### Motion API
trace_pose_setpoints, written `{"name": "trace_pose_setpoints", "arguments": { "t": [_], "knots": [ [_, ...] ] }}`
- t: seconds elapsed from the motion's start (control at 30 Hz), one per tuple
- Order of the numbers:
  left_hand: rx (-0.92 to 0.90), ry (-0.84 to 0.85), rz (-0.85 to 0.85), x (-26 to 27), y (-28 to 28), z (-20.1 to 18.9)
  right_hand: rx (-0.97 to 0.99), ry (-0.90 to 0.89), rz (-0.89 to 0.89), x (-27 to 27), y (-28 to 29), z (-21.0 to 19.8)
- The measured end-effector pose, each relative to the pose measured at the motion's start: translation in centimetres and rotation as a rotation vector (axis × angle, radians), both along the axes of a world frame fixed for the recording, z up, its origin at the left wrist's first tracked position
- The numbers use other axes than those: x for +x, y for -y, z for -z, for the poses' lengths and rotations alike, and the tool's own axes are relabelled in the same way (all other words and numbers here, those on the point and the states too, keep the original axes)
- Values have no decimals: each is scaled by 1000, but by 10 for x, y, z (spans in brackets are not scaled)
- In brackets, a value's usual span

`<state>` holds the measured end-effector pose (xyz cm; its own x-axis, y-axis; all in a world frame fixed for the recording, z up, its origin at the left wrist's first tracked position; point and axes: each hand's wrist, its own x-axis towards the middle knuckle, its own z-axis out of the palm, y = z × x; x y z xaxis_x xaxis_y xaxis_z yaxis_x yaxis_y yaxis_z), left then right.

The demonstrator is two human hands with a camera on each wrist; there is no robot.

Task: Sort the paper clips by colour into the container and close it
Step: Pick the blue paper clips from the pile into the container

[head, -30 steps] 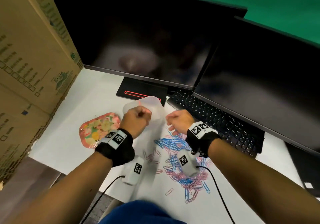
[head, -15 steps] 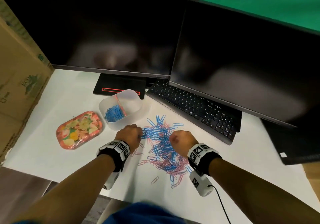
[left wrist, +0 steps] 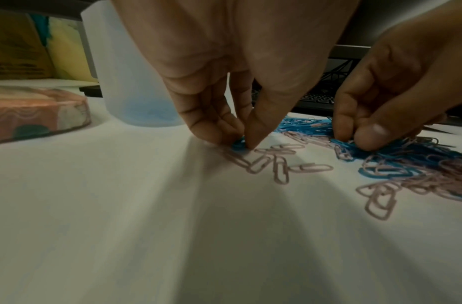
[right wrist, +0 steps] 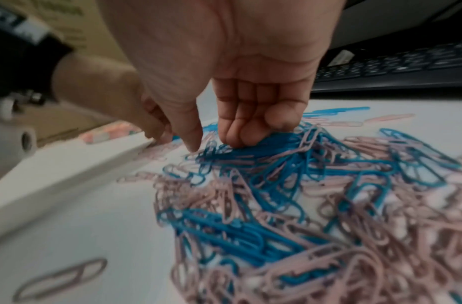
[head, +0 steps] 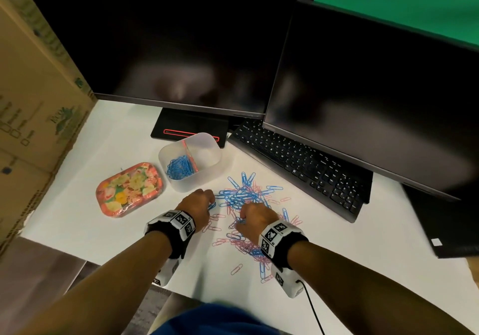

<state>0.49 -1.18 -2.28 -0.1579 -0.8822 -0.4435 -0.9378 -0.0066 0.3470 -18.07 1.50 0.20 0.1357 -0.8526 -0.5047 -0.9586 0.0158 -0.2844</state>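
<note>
blue and pink paper clips (head: pixel 248 205) lie heaped on the white counter (head: pixel 103 231), just in front of the translucent container (head: pixel 190 161), whose left compartment holds blue clips. left hand (head: pixel 197 205) has its grip pinched on a blue clip (left wrist: pixel 237 144); right hand (head: pixel 255 220) has its grip pinching blue clips in the heap. the floral lid (head: pixel 129 188) lies left of the container.
</note>
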Motion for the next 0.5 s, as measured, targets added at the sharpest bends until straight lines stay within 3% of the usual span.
{"name": "trace_pose_setpoints", "arguments": {
  "t": [0.2,0.5],
  "knots": [
    [-22,17,17,1,3,-2,-4,-125,-82,14,1,4],
    [-76,-155,-98,9,5,-2,-52,28,8,5,6,-5]
  ]
}}
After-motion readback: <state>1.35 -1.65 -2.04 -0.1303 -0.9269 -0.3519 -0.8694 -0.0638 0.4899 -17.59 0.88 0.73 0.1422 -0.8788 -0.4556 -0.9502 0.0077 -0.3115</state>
